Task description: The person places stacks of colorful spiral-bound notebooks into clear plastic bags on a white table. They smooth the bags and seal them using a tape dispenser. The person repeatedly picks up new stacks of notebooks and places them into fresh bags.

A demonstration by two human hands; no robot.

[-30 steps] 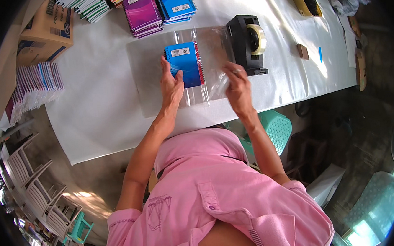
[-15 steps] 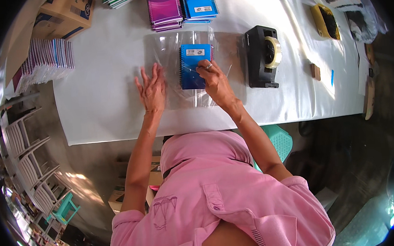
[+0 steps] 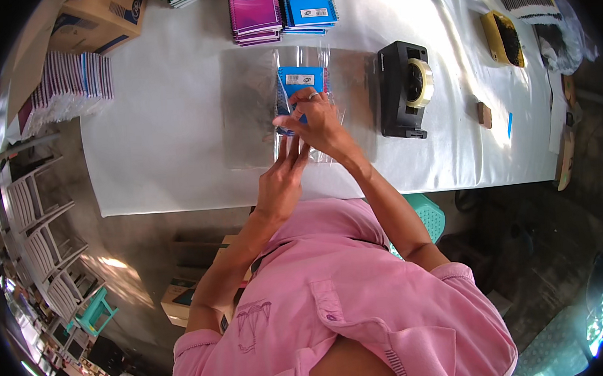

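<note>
A small blue spiral notebook (image 3: 300,80) lies flat near the table's front edge, with a pink-edged one partly showing beneath it. Clear plastic film (image 3: 316,53) is wrapped around both, its left side now folded over the spiral. My right hand (image 3: 319,125) presses on the notebook's lower half, thumb stretched to the left and the other fingers bent. Just below, my left hand (image 3: 283,182) reaches up with its fingers stretched out, touching the film at the notebook's bottom edge. The left fingertips are partly hidden behind my right hand.
To the right stands a black tape dispenser (image 3: 396,90) with a clear roll. Purple notebooks (image 3: 254,13) and blue notebooks (image 3: 308,4) are stacked at the back. A wrapped notebook pile (image 3: 70,85) and cardboard box (image 3: 97,20) sit left; a yellow container (image 3: 502,38) sits far right.
My left hand has moved right, from the film's left side to below the notebook. The film's left part has come over the notebook. My right thumb has spread leftward.
</note>
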